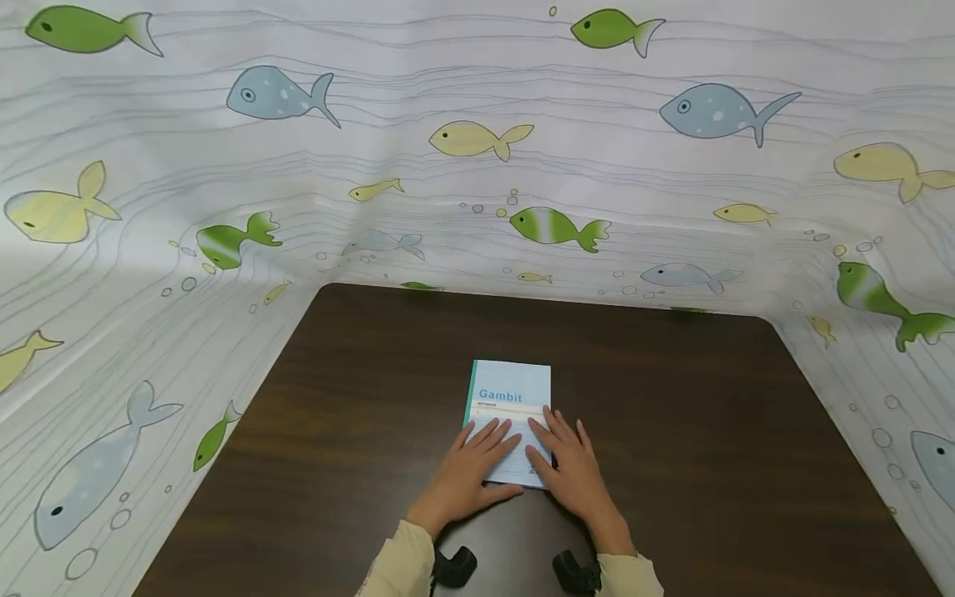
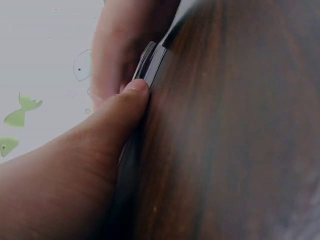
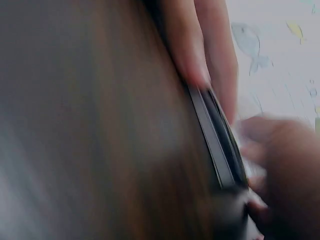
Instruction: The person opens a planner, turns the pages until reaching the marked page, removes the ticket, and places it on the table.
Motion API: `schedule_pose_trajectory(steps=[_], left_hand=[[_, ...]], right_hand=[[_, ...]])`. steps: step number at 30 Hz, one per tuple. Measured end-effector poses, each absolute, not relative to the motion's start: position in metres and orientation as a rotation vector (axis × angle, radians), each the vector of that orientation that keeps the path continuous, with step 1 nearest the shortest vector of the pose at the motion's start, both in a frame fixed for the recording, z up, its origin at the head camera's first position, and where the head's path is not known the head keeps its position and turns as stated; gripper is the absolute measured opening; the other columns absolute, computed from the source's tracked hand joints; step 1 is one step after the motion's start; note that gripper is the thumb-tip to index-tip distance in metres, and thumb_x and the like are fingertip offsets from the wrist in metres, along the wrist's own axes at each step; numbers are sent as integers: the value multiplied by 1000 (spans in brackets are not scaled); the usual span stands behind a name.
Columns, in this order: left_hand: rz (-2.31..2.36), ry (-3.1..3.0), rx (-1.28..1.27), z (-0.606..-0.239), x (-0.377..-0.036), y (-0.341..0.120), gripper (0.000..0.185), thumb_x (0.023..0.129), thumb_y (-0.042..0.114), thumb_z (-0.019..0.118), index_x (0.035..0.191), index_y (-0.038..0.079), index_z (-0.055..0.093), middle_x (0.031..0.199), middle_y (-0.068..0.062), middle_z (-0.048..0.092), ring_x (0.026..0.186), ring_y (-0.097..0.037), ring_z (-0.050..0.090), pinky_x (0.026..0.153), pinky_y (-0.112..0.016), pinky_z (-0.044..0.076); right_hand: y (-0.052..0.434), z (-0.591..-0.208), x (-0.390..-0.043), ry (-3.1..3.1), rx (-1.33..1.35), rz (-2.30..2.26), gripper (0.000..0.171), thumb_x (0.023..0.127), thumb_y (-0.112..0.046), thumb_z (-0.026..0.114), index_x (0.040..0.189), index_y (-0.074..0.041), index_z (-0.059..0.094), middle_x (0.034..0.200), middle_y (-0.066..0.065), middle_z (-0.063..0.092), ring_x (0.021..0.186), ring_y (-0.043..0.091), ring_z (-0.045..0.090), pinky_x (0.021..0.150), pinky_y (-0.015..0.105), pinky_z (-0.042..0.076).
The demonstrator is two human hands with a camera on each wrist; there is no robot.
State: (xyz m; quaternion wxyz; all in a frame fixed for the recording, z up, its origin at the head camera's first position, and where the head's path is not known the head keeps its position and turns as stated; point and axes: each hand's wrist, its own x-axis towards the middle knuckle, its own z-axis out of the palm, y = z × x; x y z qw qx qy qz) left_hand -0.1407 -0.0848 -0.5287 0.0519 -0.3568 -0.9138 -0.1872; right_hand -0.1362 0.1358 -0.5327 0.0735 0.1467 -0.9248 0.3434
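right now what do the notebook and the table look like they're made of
Notebook: seemingly paper with a thin, smooth card cover, pale blue and printed; the left wrist view shows a slim stack of pages at its edge. Table: dark brown wood or wood-look laminate, going by the streaked grain and faint sheen; which one is unclear.

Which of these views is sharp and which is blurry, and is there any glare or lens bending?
Head view: sharp enough to read "Gambit" on the notebook, wide-angle bending of the fish-print cloth, soft sheen on the table, no hard shadows. Left wrist view: close-up, thumb fairly clear, background soft. Right wrist view: smeared and out of focus throughout, fingers blurred.
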Motion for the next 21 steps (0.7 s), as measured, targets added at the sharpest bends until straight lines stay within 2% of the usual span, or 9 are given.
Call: schedule_pose_trajectory(steps=[2, 4, 8, 12, 21], left_hand=[[-536, -2753, -1069, -529, -145, -84, 75, 90, 63, 52, 150, 19, 39, 155, -4, 34, 143, -22, 29, 115, -52, 18], [-500, -2748, -1050, -530, -150, -83, 75, 91, 63, 51, 150, 20, 39, 155, -4, 34, 143, -21, 28, 115, -52, 18], [-481, -2788, -1050, -529, -154, -81, 75, 92, 64, 47, 152, 20, 36, 156, -3, 31, 145, -21, 25, 116, -51, 16], [-481, -2810, -1062, -527, -150, -80, 75, 92, 62, 50, 152, 19, 35, 156, -4, 30, 145, -21, 24, 117, -51, 14], [-597, -2824, -1121, -525, -135, -74, 76, 91, 60, 53, 152, 20, 34, 157, -4, 28, 146, -20, 21, 117, -49, 11]], right_hand=[[131, -534, -138, -2806, 523, 875, 54, 100, -39, 52, 146, -12, 44, 155, 13, 31, 143, 35, 25, 112, 62, 8], [128, -534, -142, -2807, 545, 767, 56, 100, -38, 51, 148, -10, 42, 155, 15, 30, 143, 37, 24, 112, 63, 8], [125, -535, -144, -2818, 532, 723, 57, 100, -36, 51, 148, -8, 39, 156, 16, 28, 143, 36, 25, 112, 62, 10], [125, -538, -141, -2840, 524, 744, 58, 101, -38, 48, 149, -8, 37, 157, 16, 26, 145, 33, 22, 113, 60, 9], [133, -538, -121, -2828, 420, 831, 57, 100, -40, 51, 147, -8, 42, 156, 13, 29, 145, 28, 23, 115, 54, 12]])
